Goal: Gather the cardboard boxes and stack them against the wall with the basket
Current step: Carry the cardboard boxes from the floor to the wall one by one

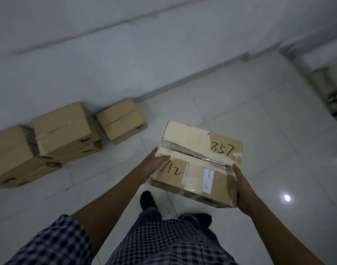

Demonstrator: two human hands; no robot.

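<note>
Where white tiled floor (240,104) meets wall (87,54), boxes (64,129) sit.

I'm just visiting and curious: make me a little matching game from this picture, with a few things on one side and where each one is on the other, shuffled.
Things:
1. box marked 857
2. small single box
3. left hand
4. right hand

Places:
A. gripping the carried box's right side
B. held up in both hands
C. on the floor by the wall, right of the stacked boxes
D. gripping the carried box's left side

Pairs: 1-B, 2-C, 3-D, 4-A
</note>
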